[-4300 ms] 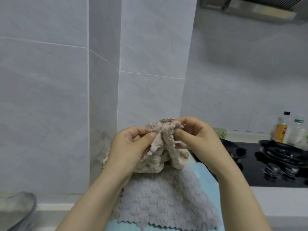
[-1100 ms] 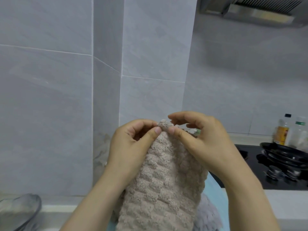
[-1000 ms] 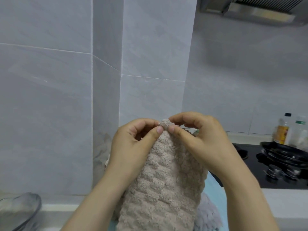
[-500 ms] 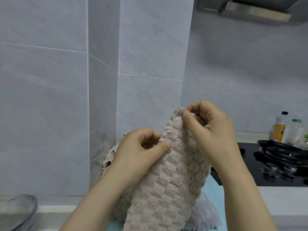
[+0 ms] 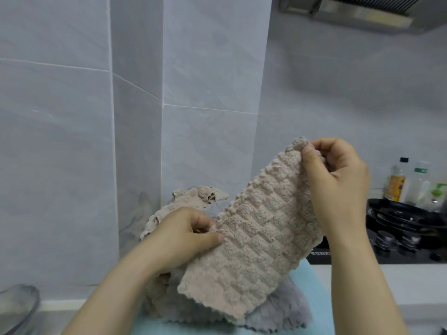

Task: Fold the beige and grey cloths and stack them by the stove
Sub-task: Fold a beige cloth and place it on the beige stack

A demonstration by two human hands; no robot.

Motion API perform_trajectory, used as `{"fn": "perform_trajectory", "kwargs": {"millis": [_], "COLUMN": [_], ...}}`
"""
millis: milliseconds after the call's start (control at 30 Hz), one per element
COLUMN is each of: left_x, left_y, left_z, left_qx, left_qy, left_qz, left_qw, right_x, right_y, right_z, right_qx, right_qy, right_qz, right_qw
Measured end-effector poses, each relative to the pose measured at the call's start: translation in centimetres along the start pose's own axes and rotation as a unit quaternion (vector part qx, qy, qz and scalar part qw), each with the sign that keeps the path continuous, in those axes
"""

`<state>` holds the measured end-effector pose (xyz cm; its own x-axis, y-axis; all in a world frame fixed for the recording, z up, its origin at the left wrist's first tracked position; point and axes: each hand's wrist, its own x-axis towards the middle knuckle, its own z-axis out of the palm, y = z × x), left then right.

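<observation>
- A beige cloth point(image 5: 256, 235) is held up in the air, slanting from lower left to upper right, so that it hangs as a long, narrow strip and its edges can be checked before the next fold.
- Its top corner is pinched by the right hand point(image 5: 336, 180), thumb on the near face and the other fingers curled behind. The high grip seems to be chosen so that the cloth's own weight pulls it straight.
- The left hand point(image 5: 183, 235) is closed on the cloth's left edge about halfway down, thumb pressed on the front. The strip is thus kept taut between the two grips rather than left to swing.
- The lower end of the strip is draped over a grey cloth point(image 5: 285, 308), which lies crumpled and unfolded on a pale blue mat point(image 5: 312, 276).
- More beige fabric point(image 5: 193, 197) is heaped behind the left hand against the tiled wall point(image 5: 72, 141). Whether it belongs to the held cloth cannot be told.
- The stove point(image 5: 399, 252) is seen to the right, just beside the mat, with a black pan point(image 5: 406, 216) on it and bottles point(image 5: 396, 182) behind. No folded stack is seen beside it.
- A glass bowl point(image 5: 17, 305) is seen at the lower left, well apart from the work.
- The task is judged to be at an early stage: the beige cloth is only partly folded, and the grey one is not yet taken up.
</observation>
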<state>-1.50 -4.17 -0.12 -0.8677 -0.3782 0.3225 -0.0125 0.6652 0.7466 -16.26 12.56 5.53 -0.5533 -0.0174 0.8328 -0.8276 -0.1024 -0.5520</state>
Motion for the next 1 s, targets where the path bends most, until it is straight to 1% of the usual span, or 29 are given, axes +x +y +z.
{"fn": "perform_trajectory", "kwargs": {"millis": [100, 200, 267, 367, 467, 533, 600, 667, 733, 767, 833, 900, 1000], "left_x": [0.0, 0.0, -0.2, -0.4, -0.3, -0.2, -0.1, 0.0, 0.1, 0.2, 0.6, 1.2, 1.7], "left_y": [-0.4, -0.4, -0.5, -0.8, -0.9, -0.7, -0.5, -0.5, -0.6, -0.9, -1.7, -2.6, -4.2], "left_z": [-0.8, -1.6, -2.3, -3.0, -3.0, -2.7, -2.5, -2.6, -2.8, -2.8, -2.7, -2.0, -0.4], "left_qx": [-0.015, -0.028, -0.042, -0.041, -0.023, -0.027, -0.073, -0.142, -0.195, -0.203, -0.165, -0.085, 0.013], "left_qy": [0.007, 0.058, 0.083, 0.078, 0.122, 0.152, 0.161, 0.151, 0.142, 0.148, 0.185, 0.229, 0.260], "left_qz": [-0.018, -0.012, 0.006, 0.018, 0.019, 0.013, -0.002, -0.020, -0.040, -0.047, -0.049, -0.051, -0.059], "left_qw": [1.000, 0.998, 0.996, 0.996, 0.992, 0.988, 0.984, 0.978, 0.970, 0.967, 0.968, 0.968, 0.964], "right_x": [0.2, 0.4, 0.3, 0.1, 0.1, 0.1, 0.0, -0.3, -0.5, -0.6, -0.7, -0.8, -1.5], "right_y": [0.6, 1.2, 1.6, 2.2, 2.9, 3.3, 3.6, 3.9, 4.4, 4.8, 5.7, 6.6, 7.8], "right_z": [-0.2, -0.4, -0.4, -0.2, -0.1, 0.0, 0.2, 0.6, 0.9, 0.8, 0.6, 0.7, 1.3], "right_qx": [0.000, -0.011, -0.035, -0.068, -0.080, -0.081, -0.087, -0.109, -0.140, -0.148, -0.151, -0.154, -0.145], "right_qy": [0.015, 0.031, 0.039, 0.049, 0.046, 0.028, 0.002, -0.011, -0.002, 0.007, 0.019, 0.010, -0.013], "right_qz": [0.008, 0.008, -0.003, -0.013, -0.005, 0.005, 0.021, 0.033, 0.042, 0.051, 0.081, 0.114, 0.181], "right_qw": [1.000, 0.999, 0.999, 0.996, 0.996, 0.996, 0.996, 0.993, 0.989, 0.988, 0.985, 0.981, 0.973]}}
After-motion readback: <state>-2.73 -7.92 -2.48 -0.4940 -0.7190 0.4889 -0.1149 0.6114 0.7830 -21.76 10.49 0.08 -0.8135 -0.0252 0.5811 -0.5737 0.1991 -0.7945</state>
